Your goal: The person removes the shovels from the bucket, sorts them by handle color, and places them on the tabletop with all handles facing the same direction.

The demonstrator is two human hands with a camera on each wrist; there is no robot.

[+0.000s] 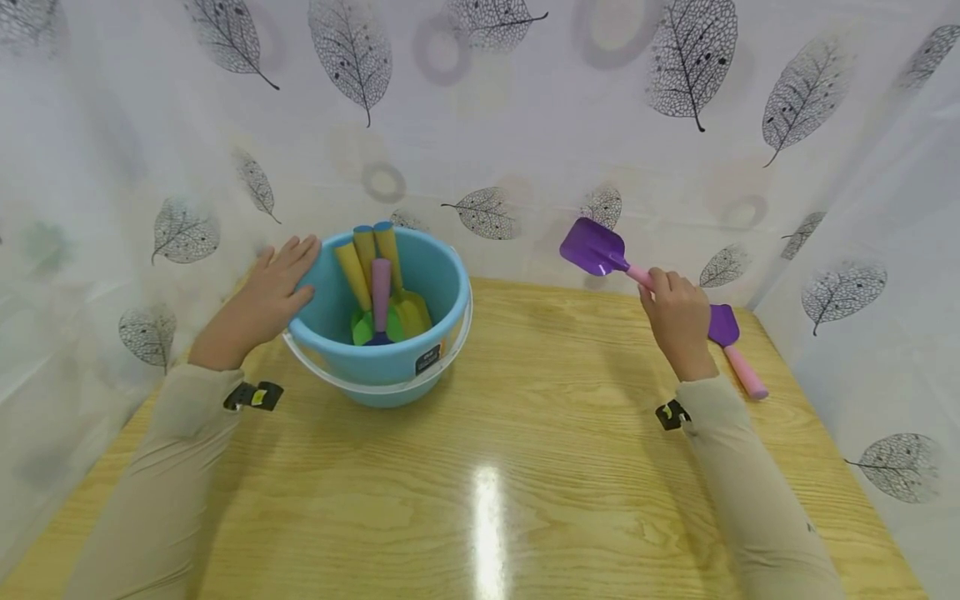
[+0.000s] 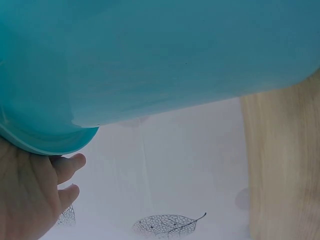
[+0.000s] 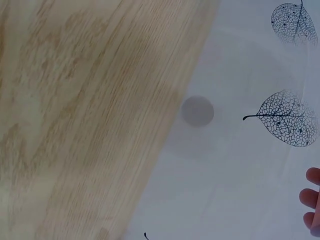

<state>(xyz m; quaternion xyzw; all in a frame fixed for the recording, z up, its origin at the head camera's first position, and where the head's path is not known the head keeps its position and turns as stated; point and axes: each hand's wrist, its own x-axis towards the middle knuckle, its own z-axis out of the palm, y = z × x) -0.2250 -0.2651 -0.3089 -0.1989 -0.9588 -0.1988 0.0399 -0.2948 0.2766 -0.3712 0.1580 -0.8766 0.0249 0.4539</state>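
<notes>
One pink-handled purple shovel (image 1: 597, 248) in right fingers (image 1: 662, 282).

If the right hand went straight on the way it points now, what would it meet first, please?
The right hand, with the held purple shovel leading, would probably meet the leaf-print sheet beyond the table, though depth is unclear.

You are wearing long beige sleeves (image 1: 161, 467).
A black band (image 1: 240, 395) is sitting at each of your cuffs (image 1: 710, 400), showing a small yellow marking (image 1: 259, 397), the sleeves creasing lightly.
</notes>
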